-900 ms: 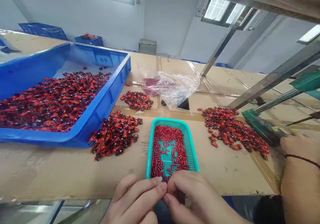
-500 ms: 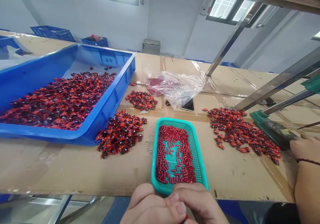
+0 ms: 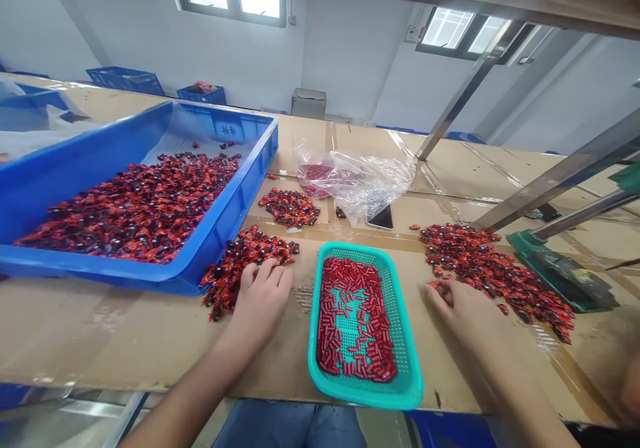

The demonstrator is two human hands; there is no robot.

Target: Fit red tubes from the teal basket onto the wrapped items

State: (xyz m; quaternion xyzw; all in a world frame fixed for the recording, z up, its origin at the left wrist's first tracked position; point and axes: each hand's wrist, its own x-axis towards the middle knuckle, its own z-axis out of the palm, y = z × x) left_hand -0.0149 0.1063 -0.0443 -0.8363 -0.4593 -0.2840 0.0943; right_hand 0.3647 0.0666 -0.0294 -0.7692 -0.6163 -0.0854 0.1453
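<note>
My left hand lies over the left pile of small red-and-black plastic pieces; its fingers are bent and a little apart, their tips partly hidden. At the near edge of the right pile of similar pieces, my right hand has its thumb and fingers closed around a small red-and-black piece. Between the hands stands a turquoise mesh basket with many short, dark red cylinders inside. What exactly the small pieces are, I cannot make out.
A large blue crate full of similar pieces stands left. Behind the basket are a smaller pile, a clear plastic bag and a phone. Metal posts and a green-based tool stand right. Another person's blurred arm shows there.
My hands, together before the basket half a second ago, have parted: the left onto the left pile, the right to the right pile. The other person's hand has left the green-based tool.
</note>
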